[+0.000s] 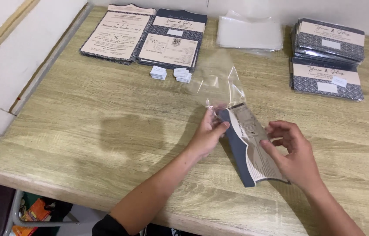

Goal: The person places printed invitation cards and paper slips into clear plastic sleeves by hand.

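At the table's [84, 131] far left lie two spreads of opened cards: a cream sheet [117, 32] edged in navy pattern, then a navy-and-cream one [173, 39]. Just in front of these sit two small stacks of white labels [170, 73]. Further right lies a pile of clear sleeves [249, 34], and at the far right two stacks of navy patterned cards [327, 59], each with a cream band and a small white rectangle.

Near the middle, the left hand [208, 133] pinches the mouth of a clear sleeve [219, 83] together with the top of a card [250, 146]. The right hand [291, 153], fingers curled, grips the card's lower part.

The card looks light and fairly stiff, though it would bend, so it is best held by its edges. The sleeve looks thin, limp and slippery, likely to crease, and is best pinched at its opening.
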